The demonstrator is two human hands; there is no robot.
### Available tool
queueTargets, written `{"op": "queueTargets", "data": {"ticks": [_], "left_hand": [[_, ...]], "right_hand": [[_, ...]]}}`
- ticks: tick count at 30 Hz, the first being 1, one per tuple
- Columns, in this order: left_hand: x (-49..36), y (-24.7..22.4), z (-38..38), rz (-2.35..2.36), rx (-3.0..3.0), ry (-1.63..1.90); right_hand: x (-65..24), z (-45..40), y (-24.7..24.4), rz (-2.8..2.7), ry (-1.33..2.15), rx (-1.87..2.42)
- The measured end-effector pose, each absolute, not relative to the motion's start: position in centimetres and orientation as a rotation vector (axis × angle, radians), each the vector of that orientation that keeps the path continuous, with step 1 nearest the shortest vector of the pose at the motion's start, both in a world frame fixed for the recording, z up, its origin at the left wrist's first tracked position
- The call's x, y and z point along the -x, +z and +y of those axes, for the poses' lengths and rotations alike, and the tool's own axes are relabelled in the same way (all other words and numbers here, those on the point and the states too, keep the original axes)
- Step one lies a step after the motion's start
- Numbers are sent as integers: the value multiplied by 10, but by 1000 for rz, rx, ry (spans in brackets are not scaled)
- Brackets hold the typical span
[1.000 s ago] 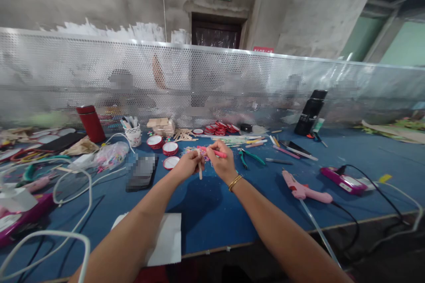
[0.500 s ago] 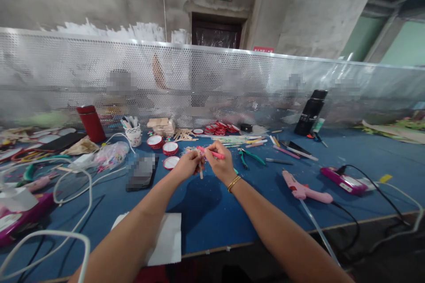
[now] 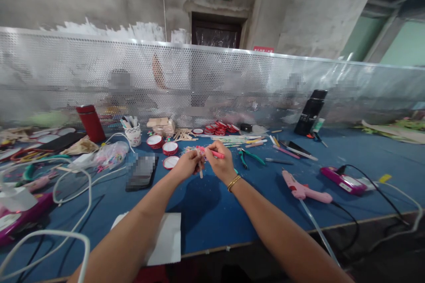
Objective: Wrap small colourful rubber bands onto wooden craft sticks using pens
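The left grip (image 3: 188,163) pinches a flat wooden stick (image 3: 201,171), one end jutting out below the fingers; the right grip (image 3: 221,160), just beside it, is closed around a pink pen (image 3: 218,154) slanting toward the left grip; left of them lie round red-sided pieces (image 3: 170,148) and a dark phone (image 3: 150,177); to their right, green-handled pliers (image 3: 255,157), then a pink glue gun (image 3: 300,190) farther out; beneath both spreads the blue worktop (image 3: 212,221).

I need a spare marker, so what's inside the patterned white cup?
Several pale, pen-like items stand in the white cup, their upper ends above the rim. Their lower parts, and anything deeper, are hidden by its wall.
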State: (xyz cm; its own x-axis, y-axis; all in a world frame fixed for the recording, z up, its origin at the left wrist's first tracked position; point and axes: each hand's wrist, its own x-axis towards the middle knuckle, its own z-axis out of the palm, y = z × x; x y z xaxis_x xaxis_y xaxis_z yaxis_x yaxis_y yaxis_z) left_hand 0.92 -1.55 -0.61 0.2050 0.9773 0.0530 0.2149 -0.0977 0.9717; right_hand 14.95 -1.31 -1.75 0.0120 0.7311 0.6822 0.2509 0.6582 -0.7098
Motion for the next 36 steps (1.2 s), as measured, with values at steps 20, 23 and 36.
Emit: {"op": "queueTargets", "data": {"ticks": [20,23,36], "left_hand": [[-1,-8,-11,1189,-1609,938],[0,-8,-9,1206,-1604,907],[-1,-18,2,1311,-1612,814]], "right_hand": [[-153,-2,-23,-1620,365,782],[-154,-1,-23,-1622,347,787],[-156,18,-37,-1541,389,778]]}}
